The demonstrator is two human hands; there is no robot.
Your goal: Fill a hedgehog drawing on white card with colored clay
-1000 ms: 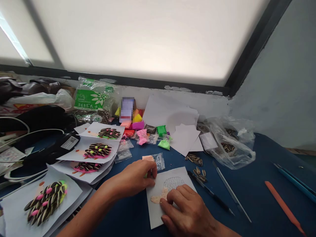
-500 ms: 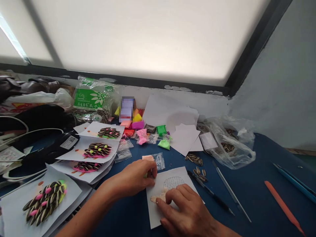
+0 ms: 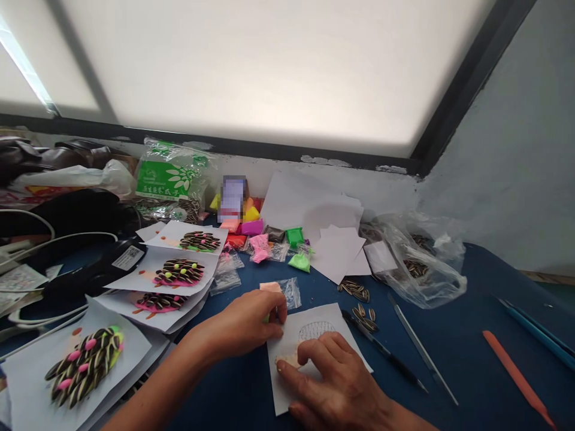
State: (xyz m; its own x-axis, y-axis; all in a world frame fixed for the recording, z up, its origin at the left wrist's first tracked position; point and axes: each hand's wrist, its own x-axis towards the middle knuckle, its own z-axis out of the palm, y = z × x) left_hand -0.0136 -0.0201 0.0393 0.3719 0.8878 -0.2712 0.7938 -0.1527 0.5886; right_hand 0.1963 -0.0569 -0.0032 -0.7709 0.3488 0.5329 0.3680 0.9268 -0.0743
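A white paper sheet point(image 3: 287, 392) with a pen-drawn, line-filled oval point(image 3: 317, 328) lies in front of me. Pale peach modelling clay point(image 3: 290, 361) is spread thin on it, below and left of the oval. My right hand point(image 3: 339, 368) rests over the sheet, its index fingertip pressing the clay's left end; the other fingers are bent and apart. At the sheet's upper left edge is my left hand point(image 3: 256, 320), fingers curled in. A speck of yellow-green shows beneath them, but what they hold is hidden. Just beyond lies an opened packet of peach clay point(image 3: 270, 288).
Finished hedgehog pictures of sunflower seeds point(image 3: 85, 365) are stacked at left. Rightward lie loose seeds point(image 3: 354, 291), a black pen point(image 3: 386, 353), a metallic stick point(image 3: 422, 347), a coral tool point(image 3: 516, 377) and blue tweezers point(image 3: 539, 329). Clay packets point(image 3: 259, 247) and a seed bag point(image 3: 413, 263) stand behind.
My right index fingertip has slid slightly left along the peach clay. My left hand stays at the sheet's edge. The whole view has shifted very slightly.
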